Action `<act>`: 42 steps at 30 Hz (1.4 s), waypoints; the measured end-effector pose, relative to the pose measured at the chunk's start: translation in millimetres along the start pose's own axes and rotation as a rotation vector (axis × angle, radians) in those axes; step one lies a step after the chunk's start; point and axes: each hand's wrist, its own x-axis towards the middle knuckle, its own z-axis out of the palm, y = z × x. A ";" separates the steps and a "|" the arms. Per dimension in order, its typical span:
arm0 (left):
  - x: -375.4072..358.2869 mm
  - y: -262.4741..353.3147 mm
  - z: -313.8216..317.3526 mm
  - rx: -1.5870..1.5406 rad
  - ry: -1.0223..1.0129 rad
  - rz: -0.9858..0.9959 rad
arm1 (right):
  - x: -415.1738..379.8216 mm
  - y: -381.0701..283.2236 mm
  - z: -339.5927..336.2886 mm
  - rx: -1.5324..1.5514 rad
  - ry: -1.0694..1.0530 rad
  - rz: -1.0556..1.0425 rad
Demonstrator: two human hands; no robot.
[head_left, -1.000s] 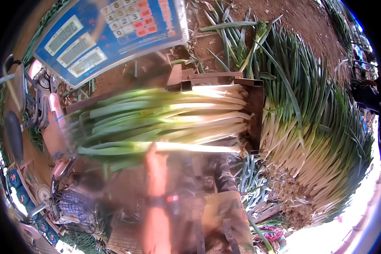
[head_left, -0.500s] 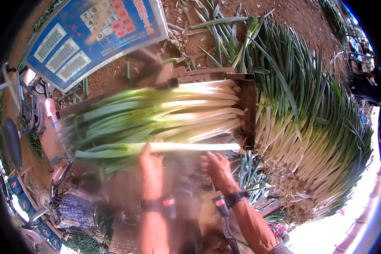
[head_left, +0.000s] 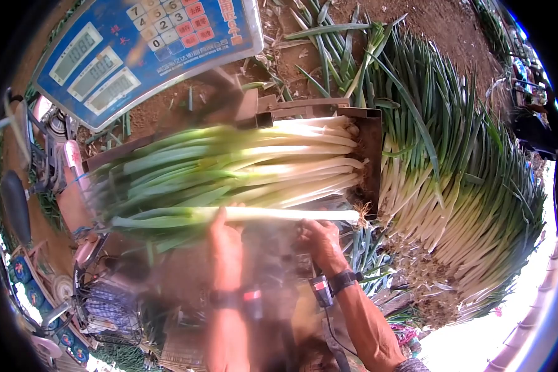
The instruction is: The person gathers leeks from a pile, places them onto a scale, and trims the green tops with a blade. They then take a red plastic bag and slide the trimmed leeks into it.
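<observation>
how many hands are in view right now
2: the left hand by the middle of the front green onion, and the right hand nearer its roots. Others could be hidden.

A single view comes from a camera worn on the person's head, looking forward and down over their own arms. Both forearms enter at the bottom edge, so the left hand and right hand sit just below the middle of the frame, seen from above at close range. A very wide lens bends the scene into a rounded shape with black corners. It takes in a scale at the upper left, its keypad digits readable, green onions across the centre, and an onion pile at the right.
</observation>
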 end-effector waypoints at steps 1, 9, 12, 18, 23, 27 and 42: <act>1.3 -0.4 -0.5 -0.001 0.002 0.001 | 0.2 0.2 1.6 -0.009 0.012 0.000; 5.8 1.7 1.0 -0.021 -0.008 0.007 | 12.0 8.2 -0.3 -0.390 0.035 -0.251; 7.5 1.4 0.6 -0.025 -0.019 0.001 | 18.8 14.7 -4.5 -0.317 0.165 -0.211; 8.3 3.5 3.1 -0.014 0.009 -0.007 | 13.6 24.2 -38.8 -0.049 0.195 -0.423; 15.4 3.8 -2.3 -0.018 0.043 0.003 | 14.2 57.2 -201.4 -0.482 0.492 -0.497; 20.3 5.9 -3.0 -0.044 0.024 0.024 | -30.8 67.3 -355.1 -0.664 0.655 -0.369; 30.7 -33.7 28.8 -0.128 -0.021 0.046 | -68.2 43.5 -221.5 -1.187 0.037 -0.031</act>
